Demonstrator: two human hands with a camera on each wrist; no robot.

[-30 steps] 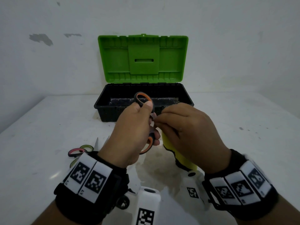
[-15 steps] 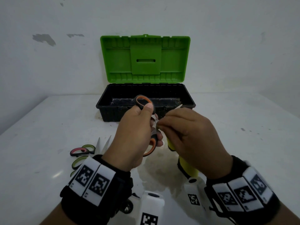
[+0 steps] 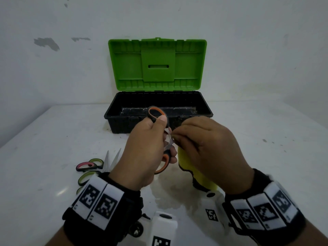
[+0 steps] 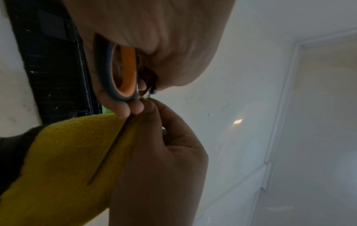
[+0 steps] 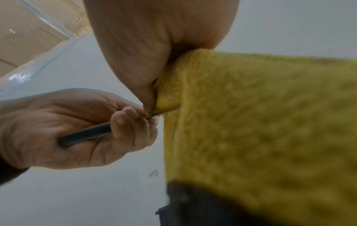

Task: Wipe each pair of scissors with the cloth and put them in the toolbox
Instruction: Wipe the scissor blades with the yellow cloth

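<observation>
While the fuzzy yellow cloth [image 3: 198,174] with its dark trim hangs over the glossy white table [image 3: 44,139], the left hand [image 3: 145,148] is curled tight round the orange-and-grey scissors [image 3: 156,112], thumb on the smooth upper handle loop, held up in front of the toolbox [image 3: 158,119]. The right hand [image 3: 209,148] pinches the fleecy cloth around the thin metal blade; in the left wrist view the blade [image 4: 110,151] runs as a dark line across the yellow pile, and in the right wrist view the thumb presses the cloth [image 5: 260,122] onto the blade by the left fingers [image 5: 123,122]. The black ribbed plastic box stands open, green lid [image 3: 158,64] upright against the wall, with only a dark scuffed floor visible inside. More scissors [image 3: 92,166], pink and green handled, lie on the table to the left.
</observation>
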